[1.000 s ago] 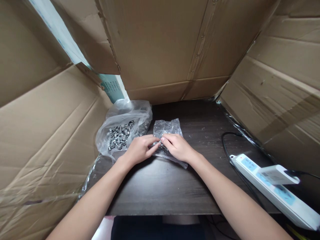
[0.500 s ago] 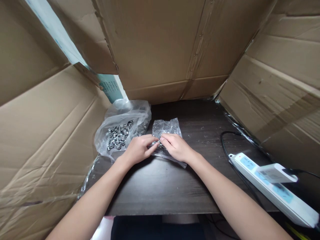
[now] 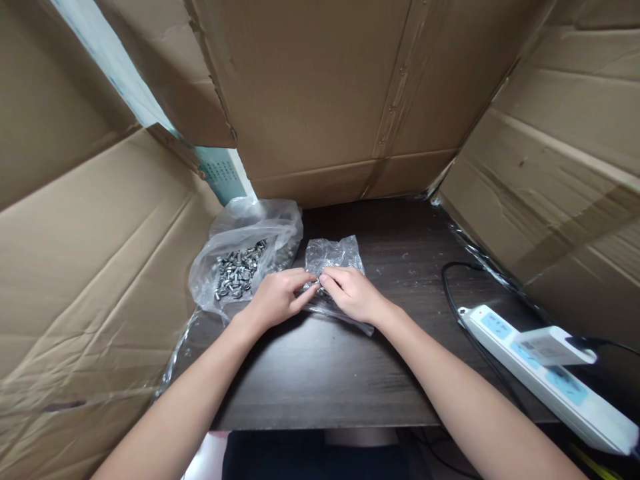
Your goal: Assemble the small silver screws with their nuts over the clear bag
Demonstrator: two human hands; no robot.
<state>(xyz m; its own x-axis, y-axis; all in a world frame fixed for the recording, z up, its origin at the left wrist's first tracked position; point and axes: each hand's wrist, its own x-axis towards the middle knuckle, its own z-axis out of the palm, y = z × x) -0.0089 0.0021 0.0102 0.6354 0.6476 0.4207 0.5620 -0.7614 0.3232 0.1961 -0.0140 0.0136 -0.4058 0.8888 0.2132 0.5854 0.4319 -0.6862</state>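
Note:
My left hand (image 3: 283, 295) and my right hand (image 3: 350, 291) meet fingertip to fingertip above a small clear plastic bag (image 3: 333, 253). Thumb and fingers of each hand are pinched together on a small shiny metal piece (image 3: 318, 282), too small and covered to name exactly. Some small metal parts (image 3: 326, 298) lie in the small bag, partly hidden by my right hand. Just left of my left hand stands a larger open plastic bag (image 3: 203, 277), holding a heap of silvery bolts (image 3: 241, 272).
A dark wooden table (image 3: 320, 380) carries both bags. On its right side lies a white power strip (image 3: 555, 380) with a white plug-in adapter (image 3: 547, 347) and a black cable (image 3: 445, 287). Cardboard walls (image 3: 320, 100) enclose the left, back and right sides.

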